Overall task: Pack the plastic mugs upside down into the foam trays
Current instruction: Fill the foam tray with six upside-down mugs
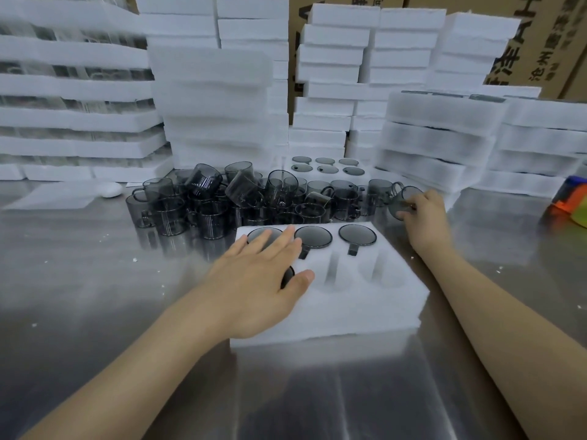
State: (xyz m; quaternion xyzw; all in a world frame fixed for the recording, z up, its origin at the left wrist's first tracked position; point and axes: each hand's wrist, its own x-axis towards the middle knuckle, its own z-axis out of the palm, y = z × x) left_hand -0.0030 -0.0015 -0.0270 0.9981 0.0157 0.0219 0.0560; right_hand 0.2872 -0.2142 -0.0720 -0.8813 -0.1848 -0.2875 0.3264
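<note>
Foam tray (pixel 365 306) sits mid-counter (pixel 95 265) and has six pockets. In the far row, at its 12 o'clock side, three seated mugs (pixel 357 235) are rim-down with bases up, their handles in slots pointing toward 6.

Left hand (pixel 263 281) lies flat over the near-left pocket, at the tray's 8 o'clock. Its grip is spread, fingers straight, palm on a fourth mug (pixel 287 276); only a dark edge of that mug shows. It is likely pressing the mug home so the base ends level with the foam. The two empty pockets (pixel 336 277), near-middle and near-right, are unfilled, so the tray is roughly two-thirds done.

Right hand (pixel 424 214) is at 2 o'clock of the tray, its grip pinching a loose mug (pixel 401 201), fingers curled on the wall. The mug is tilted; its exact facing is unclear. It sits at the right end of the mug pile (pixel 222 201), the end nearest this hand. It would probably need flipping rim-down, with the handle lined up to a slot.

The pile is jumbled at 12 o'clock, just behind the tray. A filled tray (pixel 327 168) sits beyond it, foam tray stacks (pixel 330 74) wall the back, and cardboard boxes (pixel 546 42) stand behind them.
</note>
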